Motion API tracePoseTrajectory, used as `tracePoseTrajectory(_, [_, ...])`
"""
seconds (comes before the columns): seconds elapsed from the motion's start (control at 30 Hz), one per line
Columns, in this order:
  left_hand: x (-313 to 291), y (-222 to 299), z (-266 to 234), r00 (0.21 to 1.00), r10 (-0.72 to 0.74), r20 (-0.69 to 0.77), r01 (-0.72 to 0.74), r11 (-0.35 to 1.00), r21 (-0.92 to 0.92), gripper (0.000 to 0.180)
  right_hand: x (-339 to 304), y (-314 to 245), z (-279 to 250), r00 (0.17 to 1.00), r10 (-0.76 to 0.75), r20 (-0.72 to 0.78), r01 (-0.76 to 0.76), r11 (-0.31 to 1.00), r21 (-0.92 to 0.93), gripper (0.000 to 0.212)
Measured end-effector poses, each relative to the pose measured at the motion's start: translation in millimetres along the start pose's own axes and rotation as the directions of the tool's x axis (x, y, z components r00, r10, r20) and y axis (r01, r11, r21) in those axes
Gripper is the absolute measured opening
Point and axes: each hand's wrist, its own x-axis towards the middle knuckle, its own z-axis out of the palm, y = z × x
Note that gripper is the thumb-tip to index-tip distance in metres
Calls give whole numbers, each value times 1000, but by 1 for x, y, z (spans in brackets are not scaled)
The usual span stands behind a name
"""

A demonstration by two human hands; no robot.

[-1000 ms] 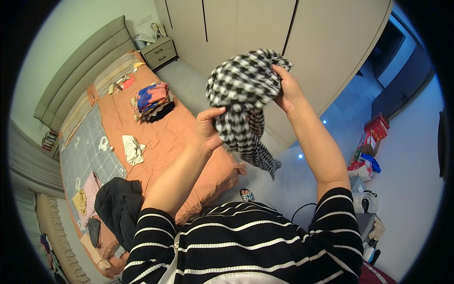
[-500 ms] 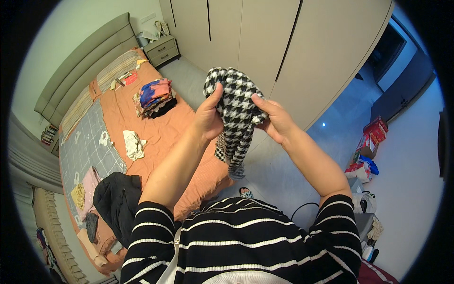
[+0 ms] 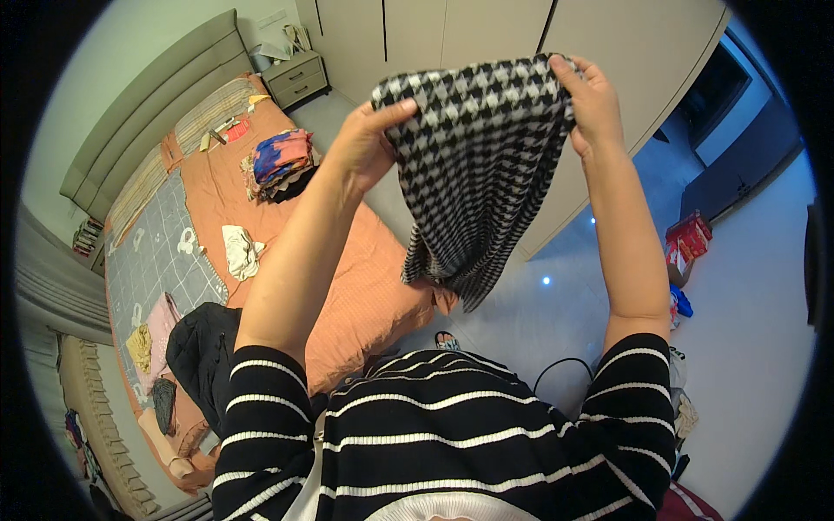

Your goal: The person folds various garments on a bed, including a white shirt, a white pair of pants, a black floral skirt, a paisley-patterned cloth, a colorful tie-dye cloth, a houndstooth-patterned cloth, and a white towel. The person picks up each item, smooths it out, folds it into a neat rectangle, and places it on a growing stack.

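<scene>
A black-and-white houndstooth cloth (image 3: 478, 148) hangs in front of me, its upper edge stretched between my two raised hands. My left hand (image 3: 369, 143) pinches the upper left corner, thumb on the near side. At the opposite corner, my right hand (image 3: 593, 100) grips with its thumb in front and fingers behind. Below the edge the cloth falls in folds and narrows to a point over the floor, beside the bed's corner. Whether it is a scarf or some other piece cannot be made out.
Left of me is a bed with an orange sheet (image 3: 347, 286). On it lie a pile of folded clothes (image 3: 282, 165), a white cloth (image 3: 241, 250) and a black jacket (image 3: 204, 356). Tall wardrobe doors (image 3: 486, 35) stand ahead; red boxes (image 3: 689, 234) are along the right wall.
My hands have moved apart and upward, the right one farther to the right. The bunched houndstooth cloth is now spread wide along its top edge.
</scene>
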Motion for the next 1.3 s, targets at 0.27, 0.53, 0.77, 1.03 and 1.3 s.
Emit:
tracePoseTrajectory(0.27, [42,-36,11,974,-197,-111,219,943,252,28,16,49,-60,990,138,18,-126,940,-316,52])
tracePoseTrajectory(0.53, [107,-69,84,980,-114,163,105,992,67,26,24,-1,-167,976,-61,-210,16,977,-211,34])
tracePoseTrajectory(0.77, [164,-146,89,985,-173,18,171,982,74,56,-4,30,-241,969,84,-234,-153,944,-293,24])
tracePoseTrajectory(1.03, [165,-153,70,980,-183,78,156,949,274,64,2,35,-263,959,147,-244,-193,965,-178,25])
tracePoseTrajectory(1.3, [116,-136,52,990,-140,-32,142,920,366,64,-4,12,-232,995,74,74,9,643,-766,43])
